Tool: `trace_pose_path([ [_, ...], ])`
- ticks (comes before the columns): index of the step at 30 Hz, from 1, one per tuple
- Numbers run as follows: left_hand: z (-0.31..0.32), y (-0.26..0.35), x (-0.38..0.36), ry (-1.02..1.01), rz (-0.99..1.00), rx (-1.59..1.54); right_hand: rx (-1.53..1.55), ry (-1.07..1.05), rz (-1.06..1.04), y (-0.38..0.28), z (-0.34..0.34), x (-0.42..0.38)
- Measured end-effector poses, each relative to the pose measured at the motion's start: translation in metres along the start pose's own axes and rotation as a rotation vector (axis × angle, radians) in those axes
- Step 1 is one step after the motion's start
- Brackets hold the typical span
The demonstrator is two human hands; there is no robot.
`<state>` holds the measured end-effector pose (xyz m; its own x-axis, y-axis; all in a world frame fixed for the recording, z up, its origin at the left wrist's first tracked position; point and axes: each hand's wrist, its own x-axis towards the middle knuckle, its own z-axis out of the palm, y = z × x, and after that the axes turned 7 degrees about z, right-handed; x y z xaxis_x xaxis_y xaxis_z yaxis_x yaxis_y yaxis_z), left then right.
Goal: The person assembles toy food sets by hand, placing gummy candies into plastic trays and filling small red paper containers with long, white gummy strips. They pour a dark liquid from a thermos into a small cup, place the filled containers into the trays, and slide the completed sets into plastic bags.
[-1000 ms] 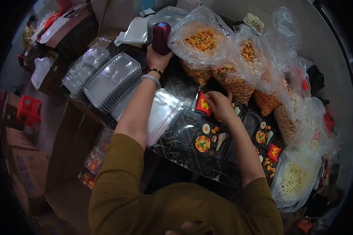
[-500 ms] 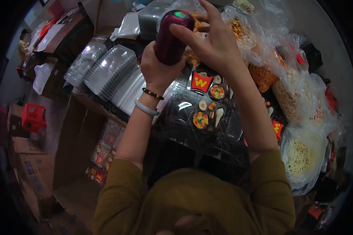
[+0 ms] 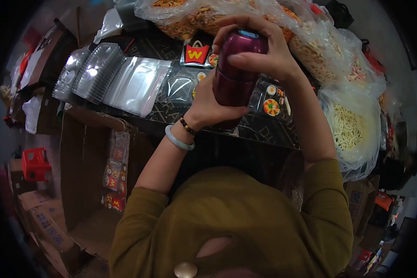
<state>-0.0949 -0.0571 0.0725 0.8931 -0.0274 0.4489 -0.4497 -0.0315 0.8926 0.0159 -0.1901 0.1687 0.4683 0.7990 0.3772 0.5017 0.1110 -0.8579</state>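
A shiny maroon thermos bottle is held upright in front of me, with a bluish glow on top of its lid. My left hand wraps around its lower body. Around the lid curl the fingers of my right hand, thumb pressed on its near side. Behind the bottle on the dark table lie a red toy fries box, a clear plastic tray and small toy food pieces such as a toy pizza. The bottle hides some of them.
Clear plastic containers and flat clear bags lie at the table's left. Large bags of toy pieces line the back and right, one with noodle-like strands. A cardboard box with packed sets and a red stool stand lower left.
Both hands have brought the thermos bottle down and nearer to me. My right hand has closed around its lid. The view has shifted, and the top glow turned from green to blue.
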Motion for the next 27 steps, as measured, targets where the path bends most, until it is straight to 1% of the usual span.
trace_pose_path([
  [2,0.021,-0.002,-0.005,-0.026,0.047,0.102,0.091,-0.127,0.006,-0.012,-0.025,-0.031],
  [3,0.031,-0.002,-0.007,-0.038,0.071,0.152,0.151,-0.093,-0.005,-0.012,-0.038,-0.045],
  [5,0.052,-0.006,-0.011,-0.018,0.061,0.231,-0.082,0.096,0.173,-0.033,-0.057,-0.077],
  [6,0.063,-0.011,-0.012,-0.024,0.055,0.264,-0.307,0.151,0.267,-0.044,-0.048,-0.088],
  [8,0.088,-0.017,-0.018,-0.052,0.051,0.277,-0.839,-0.086,0.669,-0.081,-0.033,-0.096],
  [9,0.099,-0.019,-0.019,-0.066,0.064,0.265,-0.876,-0.116,0.671,-0.078,-0.035,-0.105],
  [12,0.13,-0.028,-0.02,-0.089,0.136,0.24,-0.618,-0.104,0.13,-0.065,-0.065,-0.144],
  [14,0.152,-0.038,-0.019,-0.09,0.153,0.192,-0.69,0.011,0.286,-0.069,-0.064,-0.164],
  [15,0.159,-0.028,-0.015,-0.148,0.117,0.208,-0.741,0.015,0.44,-0.078,-0.06,-0.169],
  [16,0.17,-0.031,-0.014,-0.149,0.133,0.151,-0.789,0.022,0.595,-0.084,-0.059,-0.174],
  [17,0.182,-0.04,-0.011,-0.152,0.15,0.092,-0.849,0.039,0.538,-0.076,-0.067,-0.183],
  [18,0.191,-0.043,-0.007,-0.155,0.167,0.032,-0.881,-0.003,0.548,-0.081,-0.075,-0.187],
  [19,0.198,-0.046,-0.003,-0.202,0.196,0.118,-0.911,-0.046,0.56,-0.087,-0.082,-0.191],
  [20,0.206,-0.047,0.001,-0.214,0.188,0.079,-0.939,-0.089,0.574,-0.091,-0.09,-0.196],
  [22,0.224,-0.045,0.011,-0.241,0.17,-0.001,-0.87,-0.12,0.525,-0.089,-0.109,-0.21],
  [23,0.23,-0.046,0.018,-0.292,0.203,-0.011,-0.837,-0.133,0.5,-0.088,-0.119,-0.216],
  [27,0.259,-0.059,0.036,-0.4,0.18,-0.109,-0.93,-0.205,0.552,-0.091,-0.136,-0.233],
])
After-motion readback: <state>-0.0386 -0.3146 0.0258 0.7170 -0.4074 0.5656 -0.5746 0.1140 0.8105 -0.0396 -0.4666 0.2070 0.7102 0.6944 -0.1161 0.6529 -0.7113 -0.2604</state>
